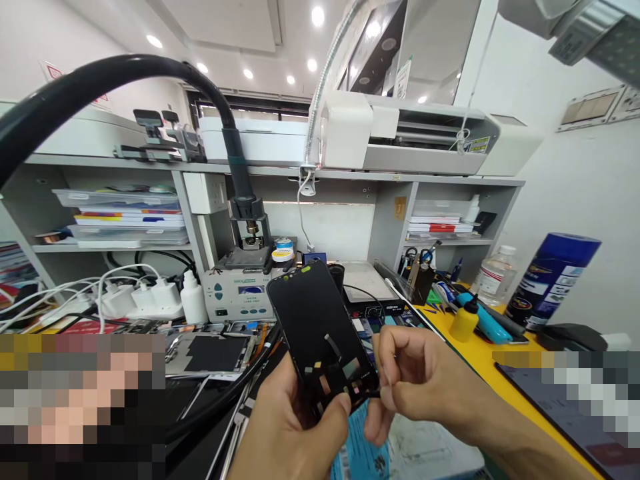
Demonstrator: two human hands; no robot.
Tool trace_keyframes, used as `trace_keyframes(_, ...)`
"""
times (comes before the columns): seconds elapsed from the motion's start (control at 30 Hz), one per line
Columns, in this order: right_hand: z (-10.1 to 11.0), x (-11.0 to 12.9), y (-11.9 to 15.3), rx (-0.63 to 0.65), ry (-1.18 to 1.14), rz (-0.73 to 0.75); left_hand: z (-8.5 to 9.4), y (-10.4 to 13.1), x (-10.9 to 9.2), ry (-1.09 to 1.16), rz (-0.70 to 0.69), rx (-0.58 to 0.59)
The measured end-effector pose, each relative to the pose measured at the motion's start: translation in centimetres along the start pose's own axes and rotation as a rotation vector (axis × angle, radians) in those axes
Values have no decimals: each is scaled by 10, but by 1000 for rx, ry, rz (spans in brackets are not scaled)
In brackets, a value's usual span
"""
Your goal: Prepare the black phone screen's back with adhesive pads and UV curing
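My left hand (300, 420) holds a phone screen assembly (320, 313) from below, thumb on its lower edge and fingers behind it. The black side facing me shows small copper and grey patches and a short grey strip near its lower half. The screen is tilted, its top leaning left. At its lower right corner, my right hand (415, 380) has thumb and forefinger pinched together. Something small and dark shows at those fingertips, but I cannot make out what it is. Beneath both hands lies a blue and white box (415, 447).
A hot-air station (240, 293) stands behind, its thick black hose (150, 67) arching over the left side. White chargers (150, 297) crowd the left. On the right are a yellow bottle (465, 320), a blue spray can (553, 280) and a clear bottle (495, 277). Blurred patches hide both lower sides.
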State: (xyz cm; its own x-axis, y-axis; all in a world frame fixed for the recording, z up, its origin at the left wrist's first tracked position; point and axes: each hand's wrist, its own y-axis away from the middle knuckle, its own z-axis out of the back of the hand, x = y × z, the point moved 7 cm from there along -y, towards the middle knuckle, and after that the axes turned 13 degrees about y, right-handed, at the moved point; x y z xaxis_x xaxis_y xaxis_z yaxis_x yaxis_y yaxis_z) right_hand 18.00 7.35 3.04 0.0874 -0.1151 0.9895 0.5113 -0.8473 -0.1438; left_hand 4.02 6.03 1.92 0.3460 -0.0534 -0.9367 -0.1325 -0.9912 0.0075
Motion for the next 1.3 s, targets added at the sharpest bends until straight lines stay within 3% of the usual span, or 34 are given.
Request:
trace_keyframes(0.47, -1, 0, -2, 41, -107, -8, 0, 0, 0, 15, 6, -25)
trace_keyframes(1.3, -1, 6, -2, -47, -85, -83, -5, 1, -7, 14, -9, 3)
